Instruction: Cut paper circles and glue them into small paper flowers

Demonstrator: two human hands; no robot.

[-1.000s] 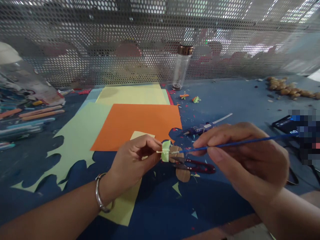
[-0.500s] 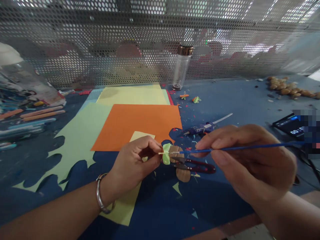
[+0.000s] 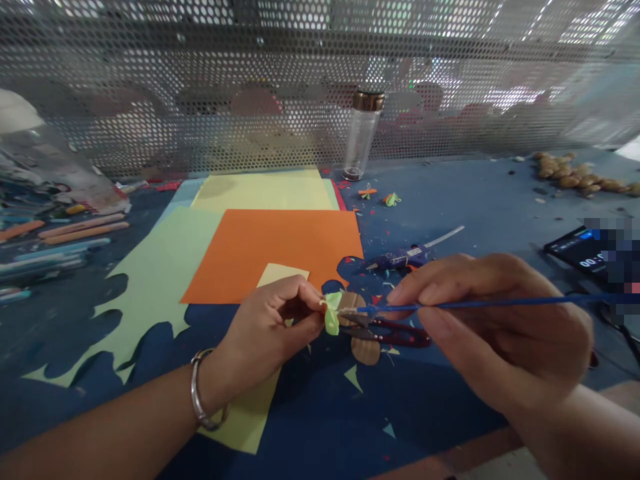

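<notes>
My left hand pinches a small light-green paper piece between thumb and fingertips, just above the blue table. My right hand grips a thin blue brush like a pen, its tip touching the green piece. Directly under them lie red-handled thread snips and two small brown paper cutouts. A silver bangle sits on my left wrist.
An orange sheet, pale yellow and light green sheets lie left of centre. A clear bottle stands by the perforated metal screen. A blue glue tool, pencils at left, nuts and a timer at right.
Both hands have sunk slightly toward the table with the green piece and the brush tip together. The green piece has turned a little in my left fingers.
</notes>
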